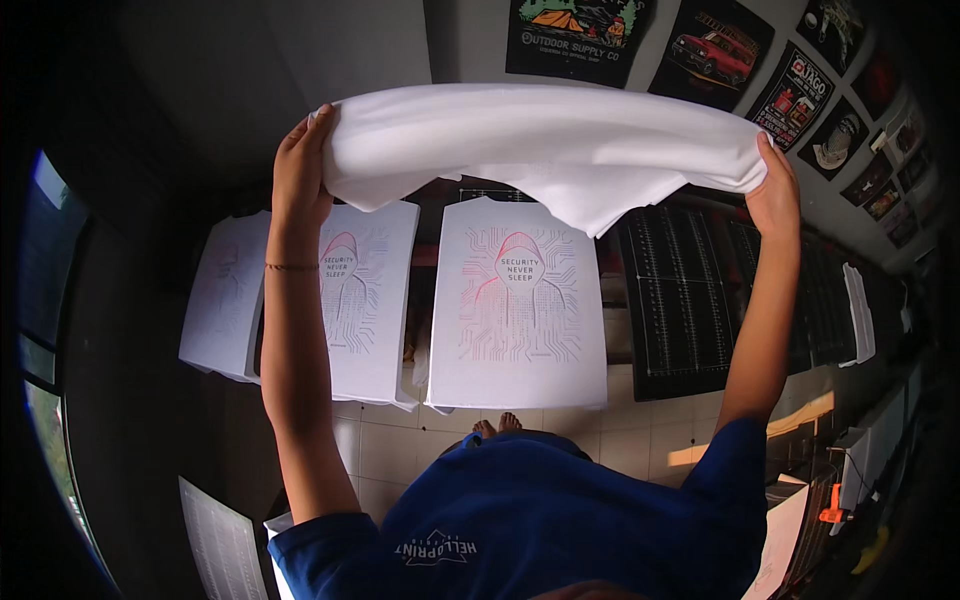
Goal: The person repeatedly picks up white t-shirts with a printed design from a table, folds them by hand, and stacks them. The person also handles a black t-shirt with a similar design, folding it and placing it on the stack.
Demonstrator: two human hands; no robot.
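Left hand [303, 165] and right hand [774, 192] are raised well apart, each closed in a pinch on one end of a white cloth [540, 125]. The cloth stretches between them, its top edge bowed upward and its lower edge hanging in folds, above the row of boards.

Below it, a white shirt [520, 375] lies flat on the middle board, bearing three short lines of dark capitals over a hooded figure in red and grey, with circuit-like lines around. A second shirt [365, 330] just to its left carries the same design and lettering; a third shirt [222, 300] at the far left shows a fainter print. To the right sits a black board [680, 310] with pale marks.

White lettering and a small outline logo [437, 548] appear upside down on the person's blue top [580, 500]. Posters [575, 40] on the wall carry lettering and pictures, among them a tent and a red car.
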